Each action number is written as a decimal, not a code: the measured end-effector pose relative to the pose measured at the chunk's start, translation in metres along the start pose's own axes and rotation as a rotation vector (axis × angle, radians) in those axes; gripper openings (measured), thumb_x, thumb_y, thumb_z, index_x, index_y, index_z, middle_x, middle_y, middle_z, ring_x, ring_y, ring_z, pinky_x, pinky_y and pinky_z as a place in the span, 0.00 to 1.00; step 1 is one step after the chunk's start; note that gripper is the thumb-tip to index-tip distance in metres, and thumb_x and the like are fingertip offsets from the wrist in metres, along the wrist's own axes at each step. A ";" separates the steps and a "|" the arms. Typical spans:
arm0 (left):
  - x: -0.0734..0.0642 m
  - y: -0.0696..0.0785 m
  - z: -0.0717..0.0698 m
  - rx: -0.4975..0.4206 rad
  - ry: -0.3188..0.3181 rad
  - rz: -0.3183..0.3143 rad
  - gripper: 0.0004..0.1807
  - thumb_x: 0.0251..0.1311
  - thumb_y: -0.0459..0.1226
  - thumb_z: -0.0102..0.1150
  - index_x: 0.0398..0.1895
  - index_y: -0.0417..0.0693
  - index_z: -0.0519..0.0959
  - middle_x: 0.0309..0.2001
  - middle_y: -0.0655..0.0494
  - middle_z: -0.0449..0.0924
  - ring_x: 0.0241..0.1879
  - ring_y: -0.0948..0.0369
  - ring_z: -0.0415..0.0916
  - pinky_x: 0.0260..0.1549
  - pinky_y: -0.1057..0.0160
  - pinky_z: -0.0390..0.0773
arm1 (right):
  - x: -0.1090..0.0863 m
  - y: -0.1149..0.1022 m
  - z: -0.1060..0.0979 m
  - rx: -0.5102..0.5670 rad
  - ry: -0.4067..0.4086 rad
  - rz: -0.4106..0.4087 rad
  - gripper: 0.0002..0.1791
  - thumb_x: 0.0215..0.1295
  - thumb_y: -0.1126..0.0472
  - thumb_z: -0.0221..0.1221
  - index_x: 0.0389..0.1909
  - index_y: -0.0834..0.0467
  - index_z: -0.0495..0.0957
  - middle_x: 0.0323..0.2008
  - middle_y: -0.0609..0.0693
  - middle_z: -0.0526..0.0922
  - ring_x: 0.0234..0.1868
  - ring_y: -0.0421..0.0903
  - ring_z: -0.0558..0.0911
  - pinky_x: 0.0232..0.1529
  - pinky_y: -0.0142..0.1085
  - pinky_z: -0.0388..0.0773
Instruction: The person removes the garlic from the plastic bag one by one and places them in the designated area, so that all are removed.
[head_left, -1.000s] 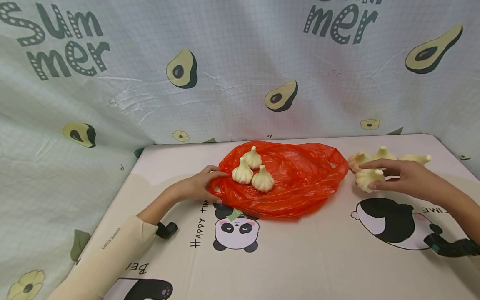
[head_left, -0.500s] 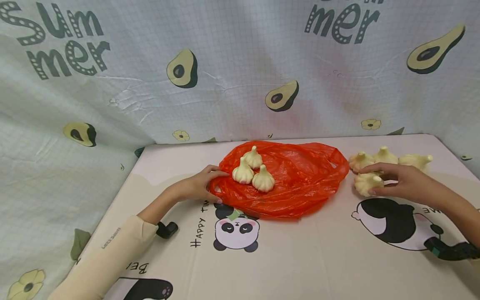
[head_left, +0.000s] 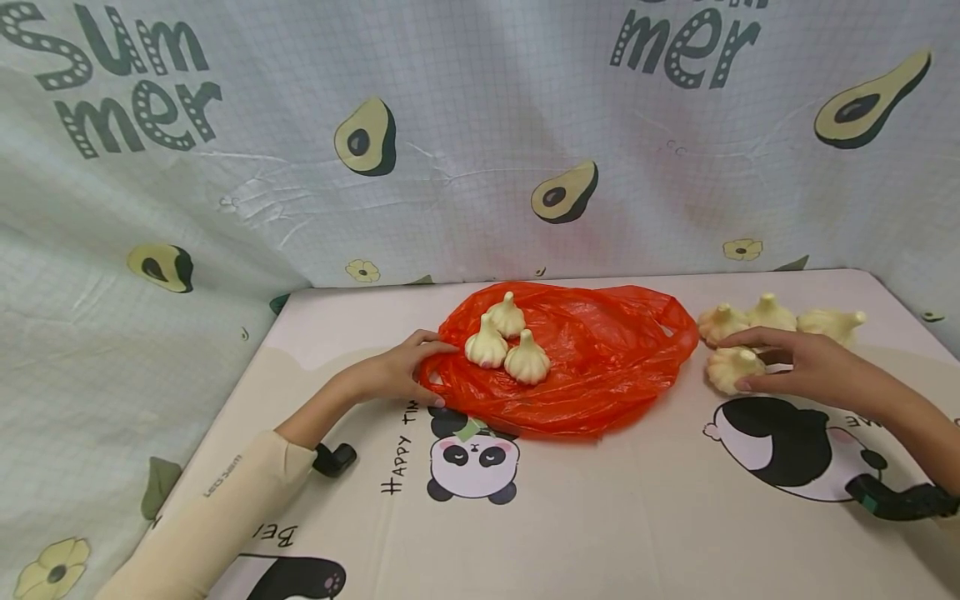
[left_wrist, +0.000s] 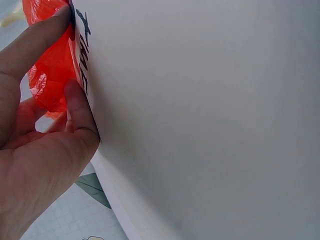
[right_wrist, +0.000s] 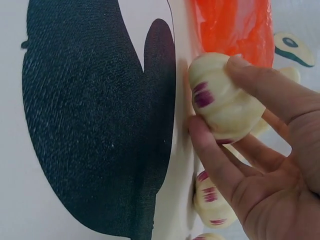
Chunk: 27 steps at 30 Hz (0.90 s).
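In the head view, my left hand (head_left: 393, 371) rests at the left edge of a red plastic bag (head_left: 607, 333) lying flat. Its fingers are spread, with the fingertips (left_wrist: 75, 95) on the bag's edge and the table in the left wrist view. Three garlic bulbs (head_left: 527, 358) stand upright on the bag's left part. My right hand (head_left: 806, 362) pinches another garlic bulb (head_left: 727, 371) between thumb and fingers, to the right of the bag. This bulb (right_wrist: 225, 102) shows a purple patch in the right wrist view.
Behind the right hand sit three more garlic bulbs (head_left: 771, 312), one lying on its side. The table (head_left: 585, 517) has a panda-print cover. A patterned cloth (head_left: 465, 125) hangs behind its far edge.
The garlic bulb in my right hand has shifted slightly left, and its stem has tipped. My left hand and the bag stay in place.
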<state>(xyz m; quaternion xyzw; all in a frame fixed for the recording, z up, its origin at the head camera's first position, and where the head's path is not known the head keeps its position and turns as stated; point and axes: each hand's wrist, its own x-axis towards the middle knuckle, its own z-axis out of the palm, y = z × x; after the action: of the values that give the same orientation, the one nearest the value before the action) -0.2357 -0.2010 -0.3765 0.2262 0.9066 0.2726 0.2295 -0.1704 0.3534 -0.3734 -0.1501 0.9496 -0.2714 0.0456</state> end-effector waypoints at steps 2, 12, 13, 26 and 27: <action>0.000 0.000 0.000 -0.003 -0.001 0.002 0.44 0.54 0.42 0.76 0.75 0.54 0.67 0.72 0.48 0.55 0.73 0.44 0.56 0.68 0.41 0.66 | 0.002 0.000 0.001 -0.003 -0.010 0.010 0.32 0.58 0.48 0.73 0.63 0.51 0.78 0.60 0.64 0.79 0.54 0.68 0.82 0.48 0.57 0.83; 0.000 0.000 0.000 -0.003 -0.002 0.001 0.44 0.54 0.42 0.76 0.75 0.55 0.67 0.73 0.48 0.54 0.73 0.44 0.56 0.68 0.41 0.66 | 0.011 0.003 0.003 -0.060 0.000 0.038 0.34 0.61 0.47 0.71 0.65 0.55 0.75 0.61 0.68 0.78 0.57 0.72 0.78 0.51 0.65 0.79; 0.000 0.000 0.000 -0.004 -0.002 0.001 0.44 0.54 0.42 0.76 0.75 0.55 0.67 0.73 0.48 0.54 0.73 0.44 0.56 0.68 0.40 0.66 | 0.011 0.003 0.004 -0.062 0.007 0.035 0.34 0.61 0.47 0.71 0.65 0.55 0.75 0.61 0.68 0.78 0.57 0.72 0.79 0.50 0.63 0.80; -0.002 0.001 0.000 -0.007 -0.001 -0.006 0.44 0.55 0.43 0.76 0.75 0.54 0.66 0.73 0.47 0.54 0.73 0.43 0.56 0.67 0.39 0.67 | 0.008 -0.001 0.008 -0.080 0.145 -0.014 0.33 0.54 0.56 0.77 0.58 0.65 0.78 0.53 0.68 0.81 0.51 0.70 0.82 0.42 0.52 0.85; -0.002 0.001 0.000 -0.008 -0.001 -0.009 0.44 0.54 0.43 0.76 0.75 0.54 0.66 0.73 0.47 0.54 0.73 0.43 0.56 0.67 0.39 0.67 | 0.008 -0.001 0.008 -0.077 0.150 -0.015 0.33 0.54 0.56 0.76 0.58 0.65 0.78 0.53 0.68 0.81 0.51 0.70 0.82 0.41 0.52 0.85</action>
<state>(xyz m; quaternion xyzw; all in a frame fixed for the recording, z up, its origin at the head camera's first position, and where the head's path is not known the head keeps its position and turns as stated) -0.2345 -0.2015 -0.3752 0.2215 0.9063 0.2752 0.2319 -0.1760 0.3461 -0.3796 -0.1383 0.9589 -0.2456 -0.0335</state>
